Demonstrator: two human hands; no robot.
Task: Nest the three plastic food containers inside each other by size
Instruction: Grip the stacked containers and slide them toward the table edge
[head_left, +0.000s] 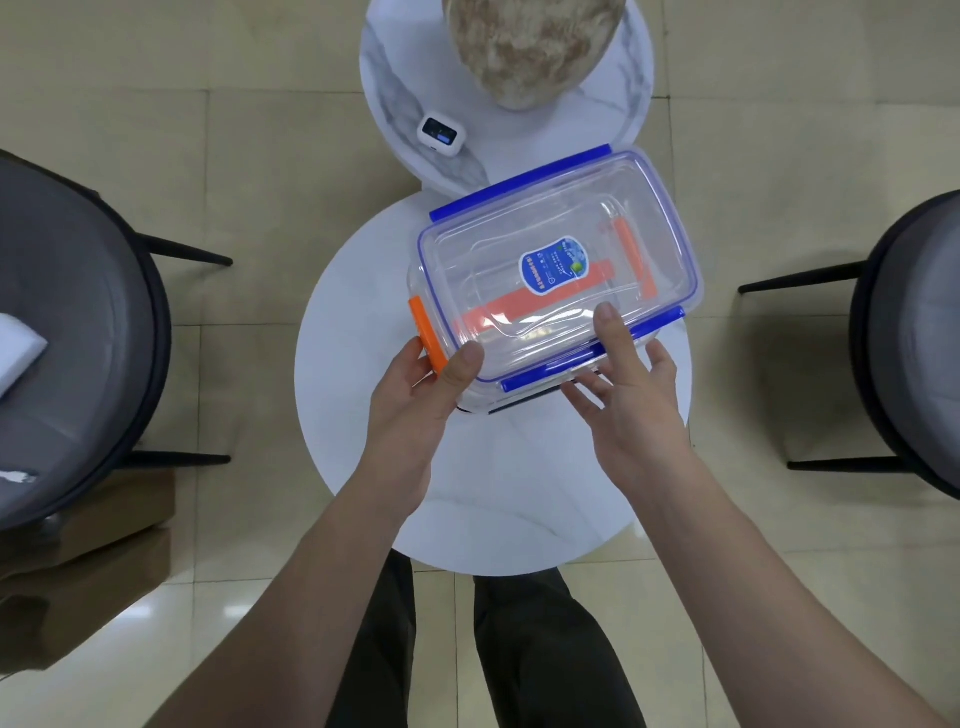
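A clear lid with blue clips (561, 260) and a blue oval sticker lies over a clear container with orange clips (426, 332) on the round white table (467, 467). Orange clip strips of a container underneath show through the plastic. My left hand (426, 384) grips the near left corner, thumb on the lid and fingers by the orange clip. My right hand (634, 384) holds the near edge, thumb pressed on the lid top, fingers spread under the blue clip. How many containers sit inside is unclear.
A second marble-topped round table (395, 93) stands behind, carrying a small white device (440, 136) and a large speckled stone-like object (530, 47). Grey chairs stand at the left (72, 332) and right (914, 332). Cardboard boxes (93, 530) sit on the floor at lower left.
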